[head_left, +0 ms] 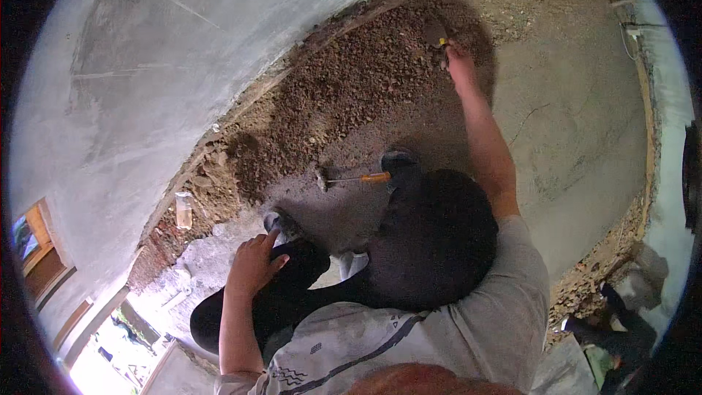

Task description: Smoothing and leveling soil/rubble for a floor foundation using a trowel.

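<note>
- Grey plastered wall (183,51), curving from 9 to 12 o'clock, borders the work.
- Smooth grey screed floor (578,139) fills 2–3 o'clock.
- Brown loose rubble strip (344,95) lies along the wall foot.
- Left hand (252,263), 7 o'clock, rests fingers spread on the dark-trousered knee (292,285), apparently bracing.
- Right hand (459,62), 1 o'clock, reaches out, gripping a small metal trowel (436,32) at the rubble.
- Orange-handled hammer (355,177) lies at centre, unheld.
</note>
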`<state>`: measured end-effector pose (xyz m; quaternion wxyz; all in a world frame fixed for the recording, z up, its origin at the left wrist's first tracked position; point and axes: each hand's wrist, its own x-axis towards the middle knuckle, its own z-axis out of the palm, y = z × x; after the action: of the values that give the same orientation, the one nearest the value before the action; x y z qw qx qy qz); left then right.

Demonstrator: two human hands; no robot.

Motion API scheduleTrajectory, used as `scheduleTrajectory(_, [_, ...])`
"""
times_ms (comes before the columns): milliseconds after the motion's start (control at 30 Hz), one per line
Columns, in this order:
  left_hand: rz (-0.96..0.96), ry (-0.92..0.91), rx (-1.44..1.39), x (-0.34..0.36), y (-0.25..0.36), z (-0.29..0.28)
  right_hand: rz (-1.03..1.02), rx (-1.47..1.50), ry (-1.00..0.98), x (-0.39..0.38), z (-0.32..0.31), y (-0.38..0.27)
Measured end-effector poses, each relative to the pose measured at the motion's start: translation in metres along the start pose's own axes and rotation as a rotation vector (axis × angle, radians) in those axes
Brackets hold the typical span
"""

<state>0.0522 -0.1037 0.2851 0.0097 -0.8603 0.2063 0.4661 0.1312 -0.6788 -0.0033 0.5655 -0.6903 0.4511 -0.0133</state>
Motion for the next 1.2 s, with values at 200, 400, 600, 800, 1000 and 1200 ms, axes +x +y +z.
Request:
scheduleTrajectory(200, [0.044,0.018,-0.029,0.002,0.003,-0.002,-0.155,-0.036,-0.048,-0.047,0.018,0.048])
scheduleTrajectory(400, [0.061,0.004,0.047,0.004,-0.001,0.002,-0.182,-0.195,-0.021,-0.041,0.009,0.052])
scheduleTrajectory(600, [0.095,0.067,0.045,0.000,0.004,-0.001,-0.377,-0.180,0.072,-0.015,-0.002,0.049])
scheduleTrajectory(800, [0.035,0.004,0.051,-0.003,0.011,-0.001,-0.268,-0.229,-0.051,-0.017,0.005,0.064])
scheduleTrajectory(1000, [0.060,0.020,0.020,-0.001,0.016,-0.007,-0.452,-0.429,0.048,-0.017,0.013,0.057])
scheduleTrajectory(1200, [0.090,0.064,0.037,-0.004,0.001,-0.002,-0.342,-0.866,0.146,-0.030,-0.014,-0.006])
